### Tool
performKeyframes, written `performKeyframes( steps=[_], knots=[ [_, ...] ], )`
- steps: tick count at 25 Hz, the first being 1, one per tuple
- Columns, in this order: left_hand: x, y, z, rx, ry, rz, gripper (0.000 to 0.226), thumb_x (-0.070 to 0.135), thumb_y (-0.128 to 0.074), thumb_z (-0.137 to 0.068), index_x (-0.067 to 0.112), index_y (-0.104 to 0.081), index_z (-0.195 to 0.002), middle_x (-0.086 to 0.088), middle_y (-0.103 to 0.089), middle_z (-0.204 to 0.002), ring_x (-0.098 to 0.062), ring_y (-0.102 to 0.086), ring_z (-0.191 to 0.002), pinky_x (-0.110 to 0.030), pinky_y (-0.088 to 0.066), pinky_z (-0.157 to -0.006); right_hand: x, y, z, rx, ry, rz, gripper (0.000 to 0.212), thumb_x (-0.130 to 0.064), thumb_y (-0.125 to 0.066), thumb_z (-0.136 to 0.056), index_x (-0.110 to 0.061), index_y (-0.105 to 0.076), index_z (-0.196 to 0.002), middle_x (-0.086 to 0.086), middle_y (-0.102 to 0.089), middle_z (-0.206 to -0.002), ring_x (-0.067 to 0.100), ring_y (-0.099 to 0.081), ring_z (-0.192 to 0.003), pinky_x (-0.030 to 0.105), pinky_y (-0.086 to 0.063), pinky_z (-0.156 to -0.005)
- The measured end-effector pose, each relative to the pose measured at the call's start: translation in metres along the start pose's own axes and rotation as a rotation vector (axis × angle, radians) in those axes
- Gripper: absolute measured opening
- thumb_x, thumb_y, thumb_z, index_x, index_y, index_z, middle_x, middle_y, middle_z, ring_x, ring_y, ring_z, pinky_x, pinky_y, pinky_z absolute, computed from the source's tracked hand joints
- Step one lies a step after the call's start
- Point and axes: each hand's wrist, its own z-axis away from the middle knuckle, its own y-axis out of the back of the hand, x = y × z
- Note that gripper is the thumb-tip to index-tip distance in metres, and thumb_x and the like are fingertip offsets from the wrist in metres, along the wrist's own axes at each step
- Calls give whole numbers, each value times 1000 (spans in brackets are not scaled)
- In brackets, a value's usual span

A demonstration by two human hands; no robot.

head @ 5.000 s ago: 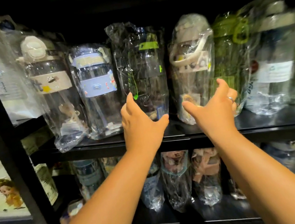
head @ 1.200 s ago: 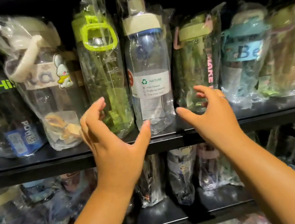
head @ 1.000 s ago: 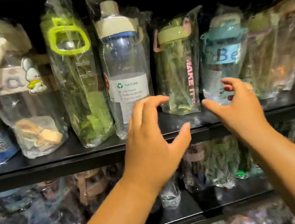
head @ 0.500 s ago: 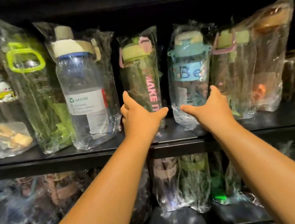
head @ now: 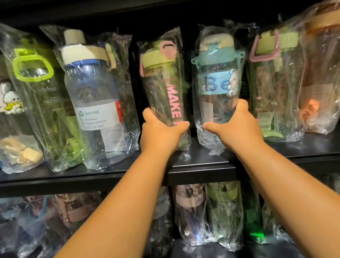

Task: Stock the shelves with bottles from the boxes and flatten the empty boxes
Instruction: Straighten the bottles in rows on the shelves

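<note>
Left hand: the left hand (head: pixel 161 134) was curled round the lower body of the green bottle (head: pixel 164 81) lettered MAKE, thumb across the front, fingers round its left side.
Right hand: the right hand (head: pixel 233 127) gripped the blue-capped bottle (head: pixel 215 67) low down in the same way, thumb in front, fingers round its right side.
Position: both bottles stood upright in clear bags on the upper shelf (head: pixel 62 176), side by side with a narrow gap, mid-row.
Step, as judged: squaring the pair into line; this shelf looked close to full.
Risk, grip: the bags were loose and slick, so a bottle could slide inside its wrap. Both holds were low, so a push could tip the tops.
Risk, neighbours: the NATURE bottle (head: pixel 95 100) and the pink-handled bottle (head: pixel 274 83) stood just beside the pair. A sideways shove could topple them in a chain.
Risk, edge: the bag bottoms sat near the shelf's front lip, so a forward tug might drop one.
Hidden: the fingertips of both hands lay behind the bottles, so the firmness of the grip could not be told.
Not seen: no boxes in view.
Hard to read: the lower-shelf bottles (head: pixel 198 212) were dim and blurred; the row was cut off at both edges; the back of the shelf was black.
</note>
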Motion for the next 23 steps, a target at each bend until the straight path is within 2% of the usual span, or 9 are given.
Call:
performKeyframes(
  steps=[5,10,12,16,20,23],
  knots=[
    [-2,25,24,0,-84,-70,104,51,-82,-73,23,-19,-151,-1,-50,-141,-26,-53,-122,-36,-45,-91,1,20,24,-83,114,-37,81,-51,-80,-75,-18,-36,-134,-4,-50,-110,18,-48,-93,35,-45,-76],
    [-7,27,37,32,-125,-55,102,53,-81,-74,22,-23,-152,1,-50,-143,-21,-52,-125,-29,-39,-88,3,23,39,-59,169,-21,68,-55,-78,-74,-25,-36,-119,-6,-50,-104,20,-50,-89,34,-45,-72],
    [-7,26,37,44,-130,-63,104,55,-80,-73,22,-23,-152,1,-51,-143,-21,-53,-124,-29,-39,-88,3,21,39,-45,162,-15,67,-58,-76,-73,-26,-35,-115,-4,-53,-104,22,-53,-90,36,-47,-72],
    [-11,27,36,39,-151,-54,107,58,-80,-71,24,-20,-154,3,-50,-145,-21,-52,-128,-32,-41,-93,4,20,39,-28,176,-2,71,-59,-75,-73,-23,-38,-121,-5,-53,-106,19,-52,-90,34,-45,-71],
    [-13,28,39,29,-158,-62,114,61,-78,-71,26,-11,-156,1,-41,-154,-24,-45,-136,-42,-42,-104,4,18,43,-24,217,48,78,-60,-76,-73,-23,-37,-129,-8,-47,-106,16,-48,-93,34,-46,-75],
    [-14,28,43,64,-200,-66,114,59,-78,-73,28,-7,-157,-1,-33,-158,-24,-39,-140,-44,-39,-109,7,15,41,-2,224,63,81,-62,-76,-71,-24,-39,-132,-10,-54,-112,17,-55,-100,36,-49,-80]
  ],
)
